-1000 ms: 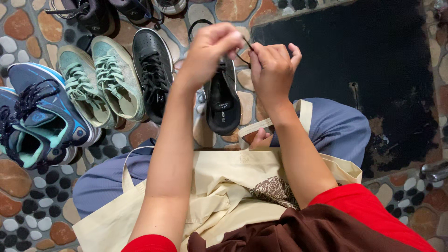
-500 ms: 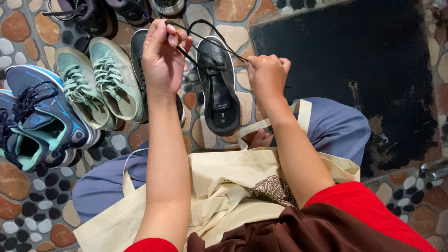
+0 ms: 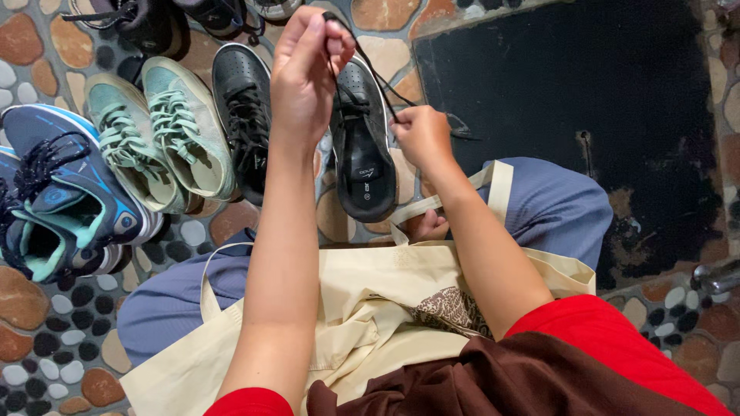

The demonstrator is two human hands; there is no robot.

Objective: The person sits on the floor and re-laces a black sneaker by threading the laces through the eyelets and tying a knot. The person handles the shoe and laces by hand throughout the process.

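1. Two hands work one black shoelace (image 3: 368, 65) over a black sneaker (image 3: 362, 139) that lies on the pebble floor (image 3: 46, 339) just ahead of the person's knees
2. Left hand (image 3: 304, 73) is raised above the shoe's toe, its fingers pinched together on the lace end, drawing it up and taut
3. Right hand (image 3: 422, 137) sits lower, beside the shoe's right side, fingers closed on the other run of the lace; which eyelet it feeds cannot be told
4. To do the lacing well, judging from the slant of the lace, both ends should be kept under even tension so the crossings lie flat on the tongue
5. Close on the left stands the matching black sneaker (image 3: 240, 115), then a pair of pale green sneakers (image 3: 158, 135) and a blue running shoe (image 3: 62, 200); that side is crowded
6. Open room lies to the right, over the black mat (image 3: 570, 100)
7. A cream tote bag (image 3: 362, 308) rests on the lap, near both forearms
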